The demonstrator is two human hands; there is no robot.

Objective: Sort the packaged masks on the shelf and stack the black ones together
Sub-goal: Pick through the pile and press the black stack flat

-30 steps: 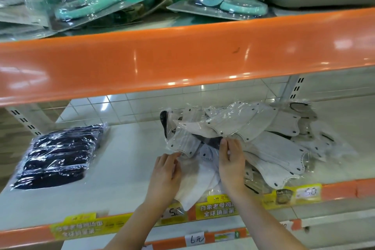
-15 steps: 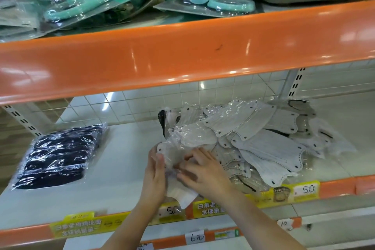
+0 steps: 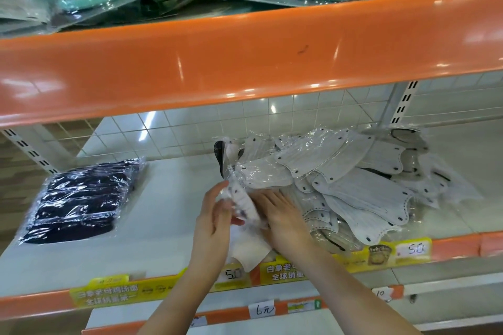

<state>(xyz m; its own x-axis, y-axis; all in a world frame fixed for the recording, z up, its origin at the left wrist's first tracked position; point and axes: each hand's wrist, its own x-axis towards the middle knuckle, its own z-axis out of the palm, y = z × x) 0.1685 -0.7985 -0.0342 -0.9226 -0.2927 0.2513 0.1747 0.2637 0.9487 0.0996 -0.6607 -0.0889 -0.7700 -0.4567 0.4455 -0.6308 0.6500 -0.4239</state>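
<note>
Over the shelf point(image 3: 163, 253), both hands point(image 3: 245, 223) clasp a white mask point(image 3: 246, 207).

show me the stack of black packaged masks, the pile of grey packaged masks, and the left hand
Stack of black packaged masks point(image 3: 79, 198), head view, middle of the top pack.
Pile of grey packaged masks point(image 3: 353, 185), head view, a mask near the pile's centre.
Left hand point(image 3: 212, 223), head view, back of hand.

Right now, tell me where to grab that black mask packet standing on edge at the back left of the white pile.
Pinch the black mask packet by its exposed upper edge, coming from the left over the bare shelf. It stands nearly upright, with its left face open, while white packets lean against its right side. Both the left hand and right hand are busy on a white packet nearer the front.
</note>
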